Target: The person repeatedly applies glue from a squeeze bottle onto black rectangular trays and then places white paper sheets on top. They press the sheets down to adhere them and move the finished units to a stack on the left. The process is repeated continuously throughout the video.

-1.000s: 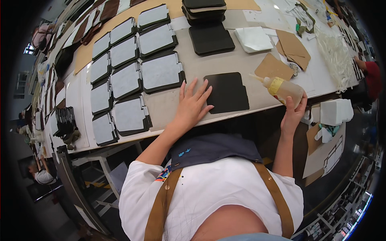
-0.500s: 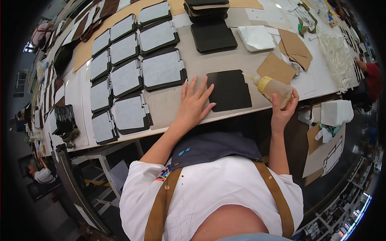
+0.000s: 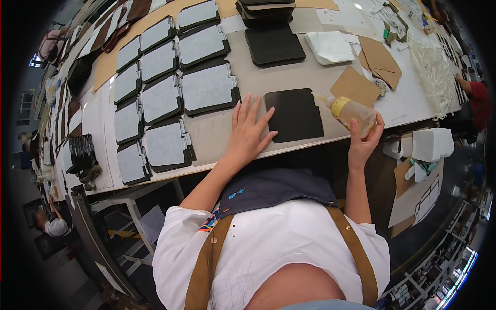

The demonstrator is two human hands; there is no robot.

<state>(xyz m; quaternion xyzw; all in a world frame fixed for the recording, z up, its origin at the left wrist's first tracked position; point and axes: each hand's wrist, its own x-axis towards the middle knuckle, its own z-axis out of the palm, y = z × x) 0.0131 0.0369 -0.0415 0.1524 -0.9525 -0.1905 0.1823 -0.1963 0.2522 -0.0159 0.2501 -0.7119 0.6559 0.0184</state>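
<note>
A flat black panel with a notched right edge lies near the table's front edge. My left hand rests beside it, fingers spread, thumb and fingertips touching its left side. In my right hand is a squeeze bottle, translucent with a yellow band, its contents pale. It is tilted, and its thin nozzle points left to the panel's upper right corner. Whether the nozzle touches the panel I cannot tell.
Several stacks of black-edged pieces with light grey tops fill the left. Behind the panel stand black panels and a folded white cloth or paper. Brown cards lie right of them. A person's red sleeve shows at far right.
Almost nothing differs. Both hands, the bottle and the panel keep nearly the same places.
</note>
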